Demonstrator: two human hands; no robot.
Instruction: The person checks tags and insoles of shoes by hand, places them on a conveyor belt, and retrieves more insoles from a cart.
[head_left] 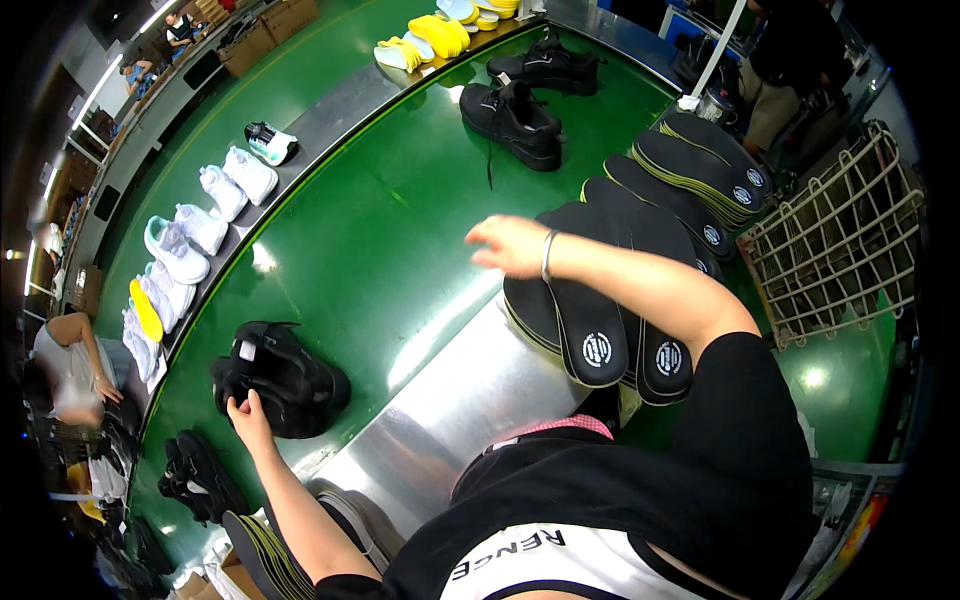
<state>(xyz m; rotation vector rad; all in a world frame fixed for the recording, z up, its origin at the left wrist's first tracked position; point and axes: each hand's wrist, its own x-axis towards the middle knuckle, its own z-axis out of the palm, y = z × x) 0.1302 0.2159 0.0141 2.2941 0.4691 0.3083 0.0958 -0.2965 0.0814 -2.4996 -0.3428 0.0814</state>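
My left hand [250,420] is at the near edge of a pair of black shoes [290,380] on the green belt, its thumb and fingers pinching the collar of the nearer shoe. A pale patch shows inside the farther shoe. My right hand [510,246] reaches over the belt with its fingers stretched out and nothing in them, slightly blurred. Under the right forearm lie stacks of black insoles [590,300] with yellow-green edges and round white marks at the heels. The lower part of the left-hand shoe's opening is hidden by my fingers.
More black shoes stand on the belt, one pair [515,120] far off and another [200,475] at the near left. White shoes [205,225] line the far ledge, with yellow insoles [435,38] beyond. A wire basket [840,240] stands right; a co-worker [75,365] sits left.
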